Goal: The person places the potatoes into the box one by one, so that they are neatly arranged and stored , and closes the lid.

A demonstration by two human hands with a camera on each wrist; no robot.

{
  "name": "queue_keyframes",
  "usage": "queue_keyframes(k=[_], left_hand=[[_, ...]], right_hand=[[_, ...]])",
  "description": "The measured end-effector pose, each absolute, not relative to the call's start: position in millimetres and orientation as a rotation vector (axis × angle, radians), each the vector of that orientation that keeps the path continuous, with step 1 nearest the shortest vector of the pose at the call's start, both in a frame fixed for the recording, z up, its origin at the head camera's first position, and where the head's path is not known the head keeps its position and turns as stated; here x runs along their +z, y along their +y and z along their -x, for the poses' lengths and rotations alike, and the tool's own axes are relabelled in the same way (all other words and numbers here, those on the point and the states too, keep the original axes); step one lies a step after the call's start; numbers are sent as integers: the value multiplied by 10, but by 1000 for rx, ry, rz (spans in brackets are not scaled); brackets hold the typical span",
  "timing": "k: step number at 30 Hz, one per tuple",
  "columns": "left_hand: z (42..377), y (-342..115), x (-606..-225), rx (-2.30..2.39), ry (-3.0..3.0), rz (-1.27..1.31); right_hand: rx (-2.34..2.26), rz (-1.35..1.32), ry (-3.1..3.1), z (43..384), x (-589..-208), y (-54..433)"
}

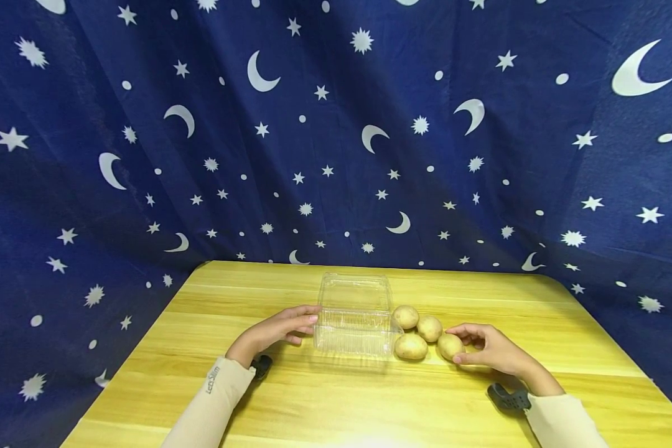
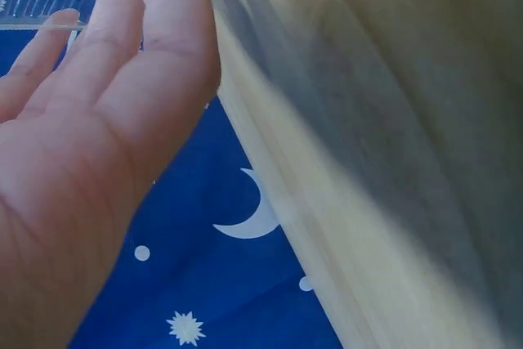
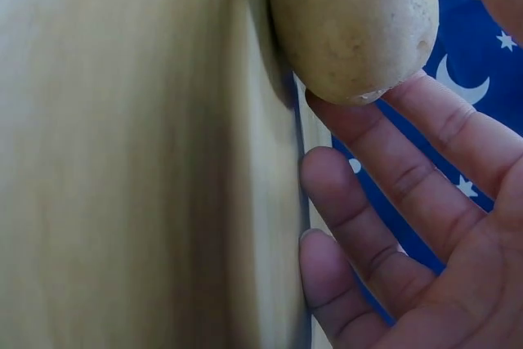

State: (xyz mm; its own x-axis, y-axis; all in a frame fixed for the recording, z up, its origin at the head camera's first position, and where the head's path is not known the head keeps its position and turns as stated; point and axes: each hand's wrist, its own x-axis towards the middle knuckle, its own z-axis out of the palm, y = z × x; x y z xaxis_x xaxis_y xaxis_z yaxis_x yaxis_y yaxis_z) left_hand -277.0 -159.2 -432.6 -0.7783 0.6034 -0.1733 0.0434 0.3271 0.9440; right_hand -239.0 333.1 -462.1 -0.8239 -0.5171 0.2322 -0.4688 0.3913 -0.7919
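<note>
Over on the left of the yellow wood-grain table [image 1: 246, 292], the person's left hand [image 1: 275, 330] has its fingers stretched out pretty straight, tips right at the left side of a clear, ribbed, hinged plastic box [image 1: 353, 341]. Looks like contact to me, but nothing's gripped. The box sits unfolded, one half toward the person and the other lying to the far side; it's too see-through for me to swear which half is the lid.

Just right of the box there's a bunch of three smooth, pale-yellow potatoes [image 1: 429, 328], sitting close together. The nearest one to the person is clearly oval, long axis running roughly left-right.

Next along is a separate pale-yellow rounded potato [image 1: 450, 347], far right of the lot, with the person's right hand [image 1: 491, 350] on it. Thumb on one side, a couple of fingers on the other, last two fingers off it in the wrist view. Can't tell if it's lifted at all. It looks close to round, so no obvious long axis.

Key bit of geometry, imo: that potato is left of the right palm, the box is further left, and the bunch sits between them. Right hand's obviously the nearer one; left hand's on the box's opposite side.
</note>
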Motion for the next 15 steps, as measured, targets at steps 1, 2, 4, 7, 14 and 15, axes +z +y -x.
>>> queue_keyframes(k=[1,2,4,7,14,15], left_hand=[[2773,-1596,-4331,1464,2093,-572],[2775,-1599,-4333,1462,2091,-579],[2780,-1607,-4337,1461,2089,-592],[2785,-1618,-4341,1466,2086,-601],[2784,-1635,-4336,1484,2089,-600],[2783,-1635,-4334,1483,2094,-603]], right_hand=[[-1439,916,2579,2393,-4624,3335],[-1437,918,2582,2398,-4628,3340],[-1434,921,2588,2406,-4638,3350],[-1437,921,2590,2414,-4648,3368],[-1474,914,2586,2409,-4644,3386],[-1478,907,2586,2408,-4642,3389]])
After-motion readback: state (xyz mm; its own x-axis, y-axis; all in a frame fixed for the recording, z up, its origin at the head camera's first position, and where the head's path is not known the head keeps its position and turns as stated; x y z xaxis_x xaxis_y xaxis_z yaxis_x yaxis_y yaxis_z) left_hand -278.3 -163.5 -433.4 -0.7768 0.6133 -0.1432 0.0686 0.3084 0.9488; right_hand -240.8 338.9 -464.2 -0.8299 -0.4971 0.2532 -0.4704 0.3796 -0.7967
